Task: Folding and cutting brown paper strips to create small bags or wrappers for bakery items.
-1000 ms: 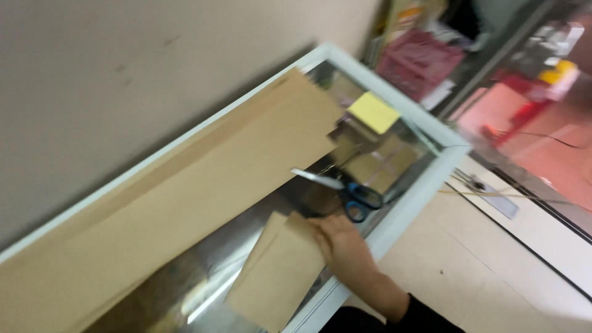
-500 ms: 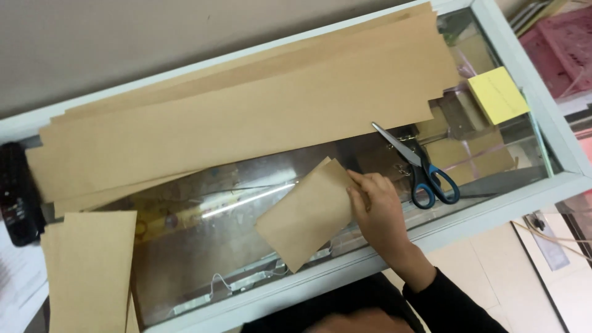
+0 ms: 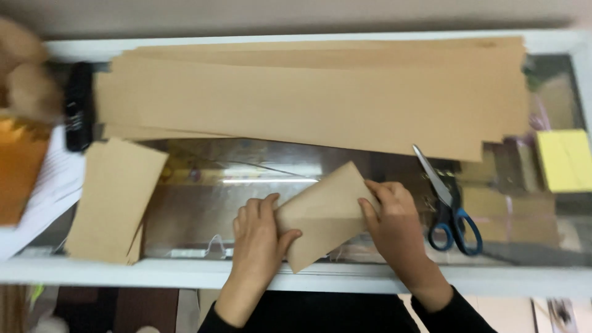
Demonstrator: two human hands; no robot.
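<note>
A small piece of brown kraft paper [image 3: 324, 213] lies tilted on a glass counter top [image 3: 203, 203]. My left hand [image 3: 259, 237] presses on its left edge with the thumb over the paper. Its right corner is pinched by my right hand [image 3: 398, 225], fingers on top. A long stack of brown paper strips [image 3: 308, 98] stretches across the back of the counter. Blue-handled scissors [image 3: 447, 206] rest open just right of my right hand.
A pile of cut brown paper rectangles [image 3: 114, 197] sits at the left. A yellow sticky-note pad [image 3: 564, 160] lies at far right. A black object [image 3: 79, 114] and white papers [image 3: 46, 191] are at the left end. The white counter frame [image 3: 154, 274] runs along the front.
The view has swung to look straight down. My left hand has come in and now holds the small paper together with my right hand.
</note>
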